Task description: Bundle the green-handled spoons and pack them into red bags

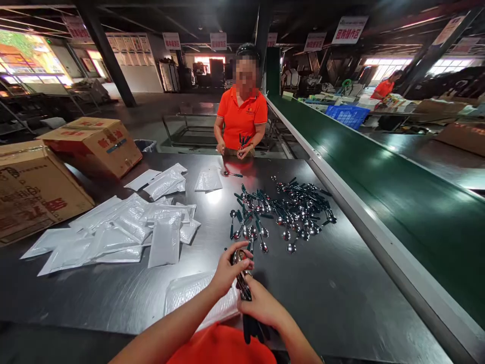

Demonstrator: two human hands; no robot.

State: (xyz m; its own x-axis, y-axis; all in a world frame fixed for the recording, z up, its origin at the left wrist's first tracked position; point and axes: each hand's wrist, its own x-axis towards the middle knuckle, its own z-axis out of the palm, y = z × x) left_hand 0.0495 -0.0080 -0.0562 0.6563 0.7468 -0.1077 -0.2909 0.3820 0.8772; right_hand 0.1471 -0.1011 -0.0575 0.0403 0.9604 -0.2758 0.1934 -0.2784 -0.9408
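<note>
A bundle of metal spoons [244, 290] with dark green handles is between my hands, close to my body at the table's near edge. My left hand [227, 270] curls around the bowl ends at the top. Lower down, my right hand [263, 303] is closed around the necks, and the handles stick out below it toward me. Beyond my hands lies a loose heap of similar spoons [303, 202], pointing in many directions. White bubble mailers [189, 293] lie partly under my left forearm.
More white mailers [109, 232] are piled on the left of the metal table [333, 293]. Two cardboard boxes [96, 144] stand at the left edge. A green conveyor belt [371, 156] runs along the right. Across the table, a co-worker in orange [244, 119] holds several spoons.
</note>
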